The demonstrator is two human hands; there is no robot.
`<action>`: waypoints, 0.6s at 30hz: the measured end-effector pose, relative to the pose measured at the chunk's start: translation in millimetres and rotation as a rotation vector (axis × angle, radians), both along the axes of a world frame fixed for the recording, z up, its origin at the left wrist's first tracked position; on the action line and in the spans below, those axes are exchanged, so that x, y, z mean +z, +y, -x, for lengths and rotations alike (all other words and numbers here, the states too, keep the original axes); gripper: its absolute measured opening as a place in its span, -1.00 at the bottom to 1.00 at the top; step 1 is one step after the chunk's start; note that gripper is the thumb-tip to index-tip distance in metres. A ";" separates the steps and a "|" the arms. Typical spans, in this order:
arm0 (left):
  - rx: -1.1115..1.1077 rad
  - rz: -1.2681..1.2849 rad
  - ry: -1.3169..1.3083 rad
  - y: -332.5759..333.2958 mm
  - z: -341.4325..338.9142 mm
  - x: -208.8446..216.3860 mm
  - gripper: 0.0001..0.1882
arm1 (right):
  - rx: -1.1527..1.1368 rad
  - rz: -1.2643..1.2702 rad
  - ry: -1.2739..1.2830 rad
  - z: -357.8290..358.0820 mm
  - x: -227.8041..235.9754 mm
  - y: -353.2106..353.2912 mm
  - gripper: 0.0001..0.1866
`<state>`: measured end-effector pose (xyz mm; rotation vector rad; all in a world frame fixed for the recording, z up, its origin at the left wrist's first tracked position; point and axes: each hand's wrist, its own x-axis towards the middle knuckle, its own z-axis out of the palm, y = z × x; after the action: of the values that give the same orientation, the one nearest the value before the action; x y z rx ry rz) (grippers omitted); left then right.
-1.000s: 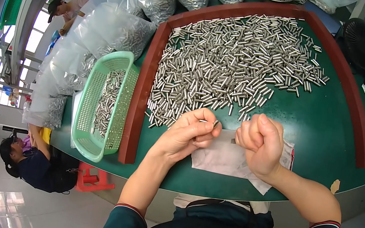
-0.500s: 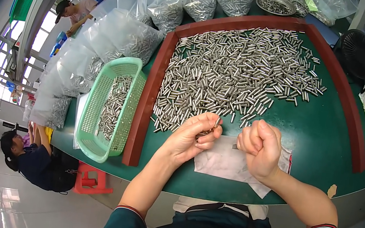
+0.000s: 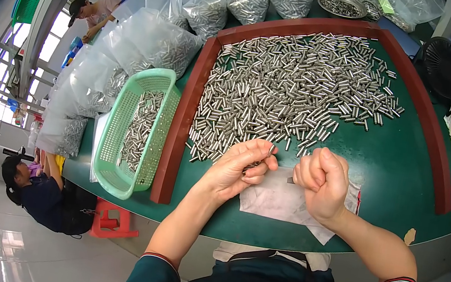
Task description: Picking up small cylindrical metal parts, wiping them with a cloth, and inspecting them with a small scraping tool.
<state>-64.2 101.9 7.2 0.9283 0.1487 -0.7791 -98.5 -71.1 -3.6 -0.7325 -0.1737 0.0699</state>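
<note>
My left hand (image 3: 240, 166) is curled above the near edge of the pile, its thumb and forefinger pinched on a small metal pin (image 3: 275, 149). More pins show dimly inside its bent fingers. My right hand (image 3: 324, 180) makes a fist a little to the right. From the lower side of that fist pokes a short grey end (image 3: 290, 180); the rest of it is hidden in the fingers. Under both hands lies a stained whitish cloth (image 3: 269, 202). Ahead of them spreads a wide pile of short silver metal pins (image 3: 287, 86) on the green tabletop (image 3: 393, 162).
A dark red raised border (image 3: 179, 128) frames the pile. Left of it stands a green plastic basket (image 3: 149, 158) holding pins. Clear bags of pins (image 3: 167, 43), a round metal tray (image 3: 341, 6) and a black fan (image 3: 442, 66) surround the work area. People sit at the left.
The pin at my left fingertips has tilted or slipped lower, and the forefinger has shifted slightly. My right fist stays in about the same place.
</note>
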 end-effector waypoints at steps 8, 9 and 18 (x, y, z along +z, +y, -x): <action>-0.034 -0.196 -0.182 -6.7 6.6 -3.0 -0.92 | -0.084 -0.068 -0.158 -1.7 16.9 -11.5 -0.59; -0.031 -0.223 -0.184 -9.5 8.9 -0.5 -0.92 | -0.085 -0.069 -0.186 -1.2 18.9 -12.2 -0.59; -0.132 -0.481 -0.367 -21.0 13.8 0.3 -0.91 | -0.080 -0.046 -0.176 -0.7 16.4 -11.0 -0.58</action>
<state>-78.0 80.9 7.5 1.5339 -0.0531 -0.6918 -97.8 -82.1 12.8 -0.6984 -0.3132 -0.0749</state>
